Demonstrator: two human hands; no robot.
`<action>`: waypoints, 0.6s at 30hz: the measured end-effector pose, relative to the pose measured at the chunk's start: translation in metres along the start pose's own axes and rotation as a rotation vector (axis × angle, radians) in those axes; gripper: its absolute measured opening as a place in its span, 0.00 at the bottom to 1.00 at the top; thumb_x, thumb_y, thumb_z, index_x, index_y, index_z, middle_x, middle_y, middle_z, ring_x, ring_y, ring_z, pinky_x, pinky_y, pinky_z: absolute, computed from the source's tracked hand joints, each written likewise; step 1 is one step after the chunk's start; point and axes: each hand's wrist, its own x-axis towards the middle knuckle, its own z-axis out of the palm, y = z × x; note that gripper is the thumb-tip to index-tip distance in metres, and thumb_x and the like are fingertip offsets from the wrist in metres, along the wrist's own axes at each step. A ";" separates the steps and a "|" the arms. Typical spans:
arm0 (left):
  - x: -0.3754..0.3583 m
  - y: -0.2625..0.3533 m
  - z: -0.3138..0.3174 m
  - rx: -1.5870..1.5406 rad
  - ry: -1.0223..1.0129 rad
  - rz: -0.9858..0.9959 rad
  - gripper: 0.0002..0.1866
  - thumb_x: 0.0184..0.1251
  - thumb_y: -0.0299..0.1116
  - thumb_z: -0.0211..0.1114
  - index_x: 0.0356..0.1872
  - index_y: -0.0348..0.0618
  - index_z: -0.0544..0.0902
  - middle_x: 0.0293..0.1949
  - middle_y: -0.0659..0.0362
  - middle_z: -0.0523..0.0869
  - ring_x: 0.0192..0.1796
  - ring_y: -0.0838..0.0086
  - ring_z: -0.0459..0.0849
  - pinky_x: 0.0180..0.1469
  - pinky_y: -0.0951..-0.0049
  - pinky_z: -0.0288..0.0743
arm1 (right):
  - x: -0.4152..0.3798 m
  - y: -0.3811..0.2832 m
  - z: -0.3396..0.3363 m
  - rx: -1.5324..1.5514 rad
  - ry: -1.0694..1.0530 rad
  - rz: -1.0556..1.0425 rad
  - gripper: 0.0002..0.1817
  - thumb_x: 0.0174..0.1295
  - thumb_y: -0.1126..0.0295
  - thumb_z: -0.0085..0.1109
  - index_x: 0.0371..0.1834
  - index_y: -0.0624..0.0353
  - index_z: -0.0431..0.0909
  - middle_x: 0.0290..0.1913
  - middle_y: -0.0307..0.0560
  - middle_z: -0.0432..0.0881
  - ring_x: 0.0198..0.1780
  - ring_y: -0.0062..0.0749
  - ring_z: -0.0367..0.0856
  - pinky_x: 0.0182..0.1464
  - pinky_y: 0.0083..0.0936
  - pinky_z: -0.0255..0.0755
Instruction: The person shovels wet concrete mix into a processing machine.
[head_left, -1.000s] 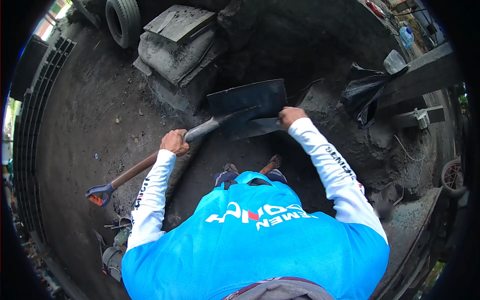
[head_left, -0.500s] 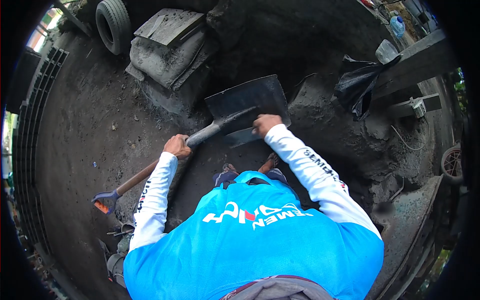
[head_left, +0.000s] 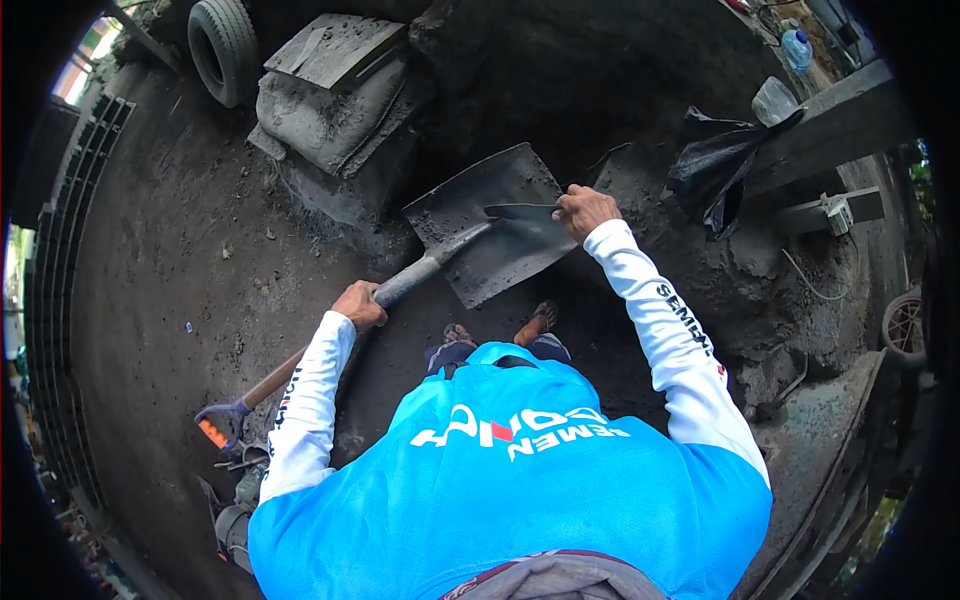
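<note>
A shovel (head_left: 490, 225) with a wide grey metal blade lies slantwise in front of my body, blade at the upper right. Its wooden shaft runs down left to a handle (head_left: 222, 425) with an orange part. My left hand (head_left: 361, 304) is wrapped round the shaft below the metal socket. My right hand (head_left: 586, 212) pinches a thin, dark flat tool (head_left: 522, 211), whose pointed end reaches over the blade's face. Grey dirt clings to the blade.
A tire (head_left: 223, 52) stands at the upper left beside a stacked sack (head_left: 325, 115) with a board (head_left: 335, 48) on top. A black plastic bag (head_left: 715, 170) hangs at the right by a beam (head_left: 830, 130). My feet are below the blade.
My right hand has moved up and right, and the flat tool now shows over the blade. The blade has tilted, its face more visible, and the handle end has shifted slightly right and down.
</note>
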 end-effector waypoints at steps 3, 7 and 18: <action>0.000 0.013 0.010 0.123 0.108 0.095 0.23 0.39 0.30 0.68 0.43 0.37 0.84 0.32 0.43 0.86 0.40 0.52 0.87 0.45 0.57 0.77 | 0.014 -0.040 0.020 0.119 -0.194 -0.030 0.15 0.62 0.55 0.63 0.43 0.52 0.86 0.45 0.47 0.83 0.53 0.45 0.82 0.56 0.40 0.75; -0.013 0.034 0.009 0.271 0.195 0.049 0.17 0.46 0.29 0.60 0.41 0.44 0.86 0.36 0.42 0.86 0.44 0.46 0.85 0.50 0.52 0.77 | 0.020 -0.050 -0.007 0.088 -0.360 0.054 0.15 0.61 0.56 0.65 0.47 0.51 0.86 0.47 0.49 0.86 0.53 0.46 0.83 0.58 0.38 0.75; -0.010 0.018 0.007 0.418 0.299 0.045 0.16 0.42 0.32 0.61 0.37 0.46 0.85 0.32 0.44 0.86 0.40 0.46 0.85 0.46 0.51 0.79 | 0.016 0.019 0.046 0.281 -0.399 0.107 0.17 0.58 0.52 0.67 0.44 0.50 0.86 0.46 0.51 0.86 0.53 0.46 0.83 0.54 0.41 0.77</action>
